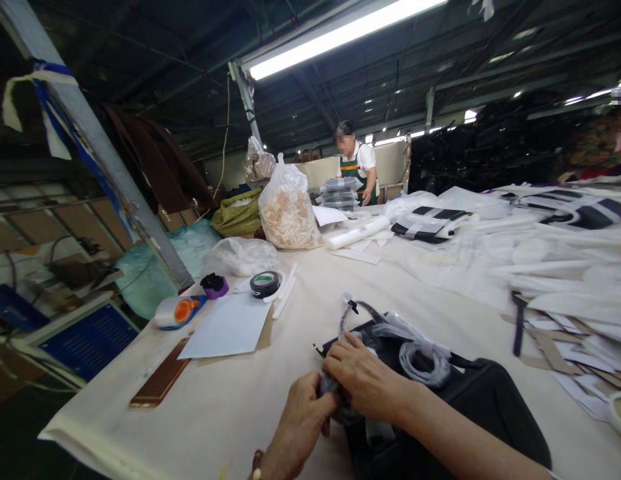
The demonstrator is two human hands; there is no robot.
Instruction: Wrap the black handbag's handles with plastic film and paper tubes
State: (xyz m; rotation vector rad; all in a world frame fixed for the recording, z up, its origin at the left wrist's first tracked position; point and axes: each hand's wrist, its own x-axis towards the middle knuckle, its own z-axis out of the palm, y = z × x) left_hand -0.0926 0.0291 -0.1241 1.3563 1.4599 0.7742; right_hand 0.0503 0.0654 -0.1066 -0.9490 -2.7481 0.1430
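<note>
On the pale table (205, 417): black bag (497, 393). At its left edge, pinched narrowly in left hand (304, 412): clear wrap (329, 385). Over this: right hand (363, 377), bent, grip impossible to judge. Preferably, anchor with 1 hand, smooth with the other, sparing the wrapped coil (424, 365).

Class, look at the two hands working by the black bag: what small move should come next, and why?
Probably smooth the clear plastic down with the right hand while the left hand steadies it: both meet there, and it looks crumpled near the black bag.
</note>
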